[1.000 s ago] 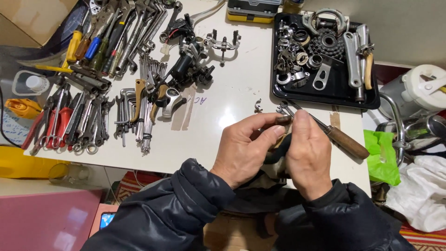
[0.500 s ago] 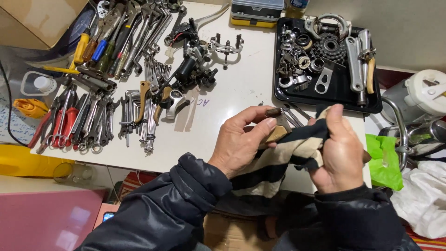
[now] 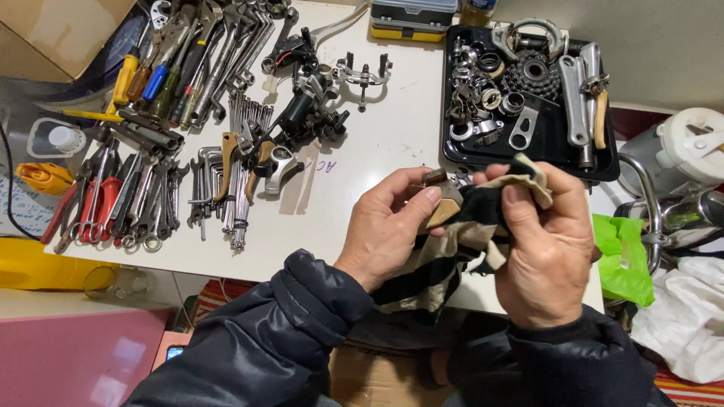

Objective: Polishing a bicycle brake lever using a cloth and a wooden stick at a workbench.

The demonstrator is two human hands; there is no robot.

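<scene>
On the white worktable [image 3: 377, 151], with the black parts tray [image 3: 603, 162] at one o'clock, bunch the black-and-cream striped cloth rag [image 3: 483, 218] in your right hand [image 3: 547, 249], fingers closed around it. Your left hand [image 3: 388, 230] pinches the small tan-and-dark metal part [image 3: 441, 203] at centre; hold it firm and wipe along each face.

Left of the fingers [image 3: 419, 197], wrenches [image 3: 151, 200] and spokes [image 3: 240, 173] lie on the bench [image 3: 377, 143]; beyond them a parts tray [image 3: 603, 162]; a rag [image 3: 483, 218] and apparently a small part between them.
</scene>
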